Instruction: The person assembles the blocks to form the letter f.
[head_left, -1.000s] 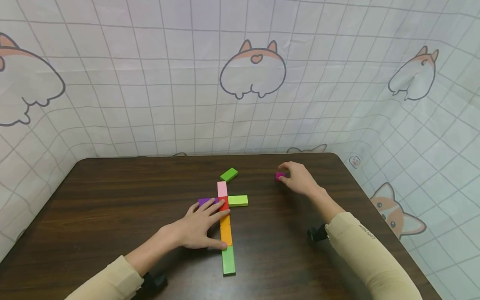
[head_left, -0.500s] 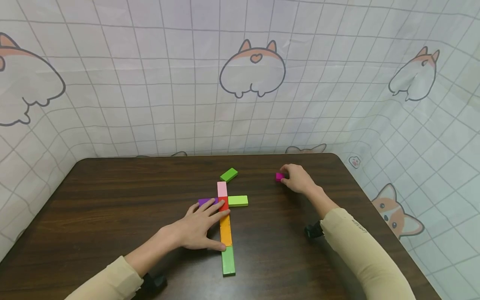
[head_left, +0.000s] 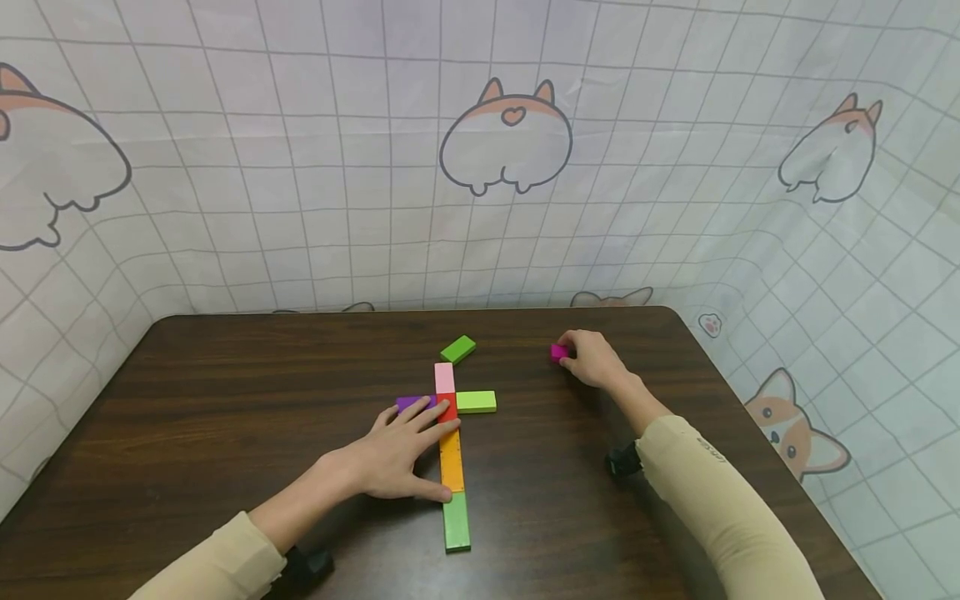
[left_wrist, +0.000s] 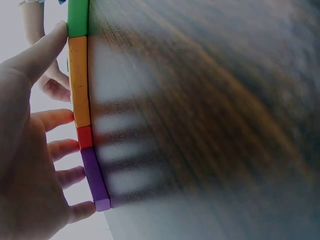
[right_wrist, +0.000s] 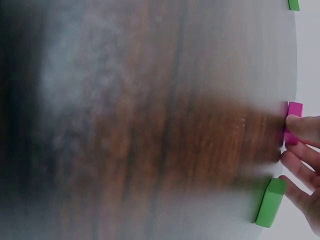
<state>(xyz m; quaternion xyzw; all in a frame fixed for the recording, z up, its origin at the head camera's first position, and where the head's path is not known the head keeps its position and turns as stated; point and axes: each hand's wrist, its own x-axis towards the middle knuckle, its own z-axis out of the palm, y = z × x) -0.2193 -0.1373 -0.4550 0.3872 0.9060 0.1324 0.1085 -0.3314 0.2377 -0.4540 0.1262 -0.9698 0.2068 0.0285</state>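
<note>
One dark table bears two hands and nine visible blocks. The left hand, fingers spread, gripping nothing, lies across the assembled blocks; the right hand pinches one block between thumb and finger. One orange block meets one long green block. One lime block and one purple block flank one red block, topped by one pink block. One loose green block lies beyond; another green block sits by the right little finger. Smallest showing, one magenta block is in that pinch, at far right.

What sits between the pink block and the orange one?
The red block, partly covered by the left hand; the head view shows it.
</note>
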